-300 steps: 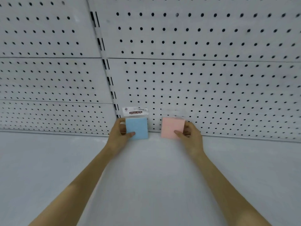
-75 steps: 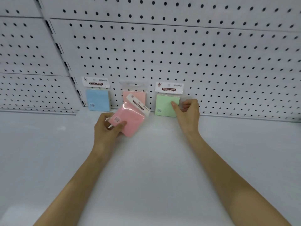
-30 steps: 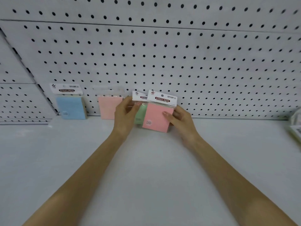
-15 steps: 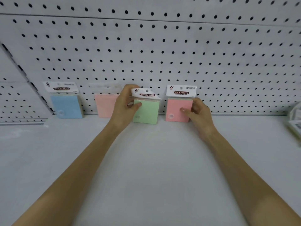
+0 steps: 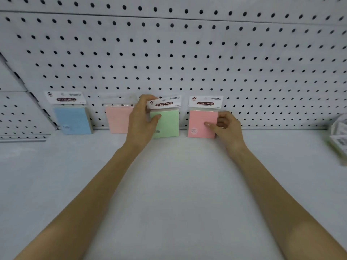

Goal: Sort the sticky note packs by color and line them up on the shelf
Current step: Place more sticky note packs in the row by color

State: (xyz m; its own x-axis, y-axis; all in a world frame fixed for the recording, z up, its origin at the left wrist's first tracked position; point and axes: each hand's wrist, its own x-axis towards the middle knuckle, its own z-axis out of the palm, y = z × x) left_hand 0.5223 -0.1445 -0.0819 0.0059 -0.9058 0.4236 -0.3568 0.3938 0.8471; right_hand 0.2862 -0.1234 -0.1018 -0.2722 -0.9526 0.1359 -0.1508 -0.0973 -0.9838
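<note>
Several sticky note packs stand in a row against the pegboard at the back of the white shelf (image 5: 169, 184). From the left: a blue pack (image 5: 73, 120), a pale pink pack (image 5: 118, 119) with its blank side facing me, a green pack (image 5: 168, 122) and a brighter pink pack (image 5: 201, 122). My left hand (image 5: 140, 122) grips the green pack at its left edge and header card, and hides part of the pale pink pack. My right hand (image 5: 227, 128) pinches the right edge of the brighter pink pack, thumb on its face.
The white pegboard wall (image 5: 187, 62) rises behind the row. At the far right edge of the shelf lie more packs (image 5: 339, 136), blurred and cut off by the frame. A second pegboard panel (image 5: 13, 109) angles away on the left.
Over the last second my hands separated the green and brighter pink packs and stood both upright against the pegboard. In the last half second they barely moved.
</note>
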